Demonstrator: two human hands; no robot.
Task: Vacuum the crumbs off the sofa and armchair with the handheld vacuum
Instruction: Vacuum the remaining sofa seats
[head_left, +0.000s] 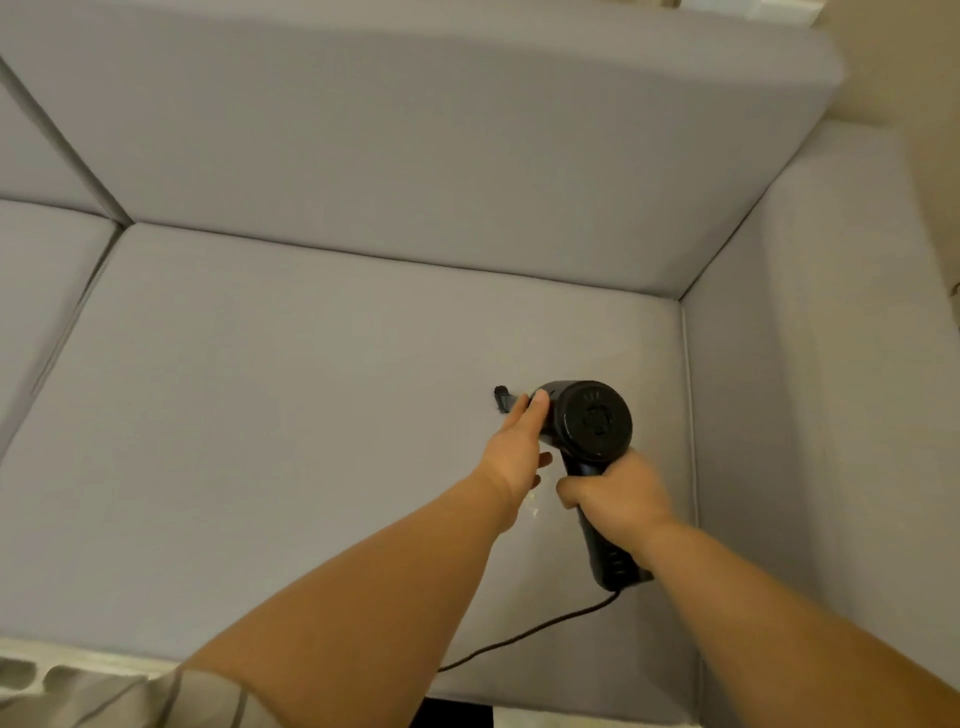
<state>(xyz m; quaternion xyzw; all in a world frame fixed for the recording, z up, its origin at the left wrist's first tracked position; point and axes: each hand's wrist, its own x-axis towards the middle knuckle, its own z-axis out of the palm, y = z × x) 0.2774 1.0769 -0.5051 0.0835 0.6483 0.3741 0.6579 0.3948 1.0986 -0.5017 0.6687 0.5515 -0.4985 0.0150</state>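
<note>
A black handheld vacuum (592, 426) points away from me over the grey sofa seat cushion (311, 441). My right hand (618, 493) is wrapped around its handle. My left hand (519, 447) rests against the left side of the vacuum's body, fingers stretched toward the nozzle (503, 399), whose tip touches the cushion. A few pale crumbs (532, 503) lie on the cushion just under my left wrist. A black cord (530, 631) trails from the handle's end toward the seat's front edge.
The sofa's back cushion (415, 145) rises behind the seat and the armrest (810, 389) walls off the right side. A second seat cushion (41, 270) adjoins on the left. A pale patterned cloth (62, 680) shows at the bottom left.
</note>
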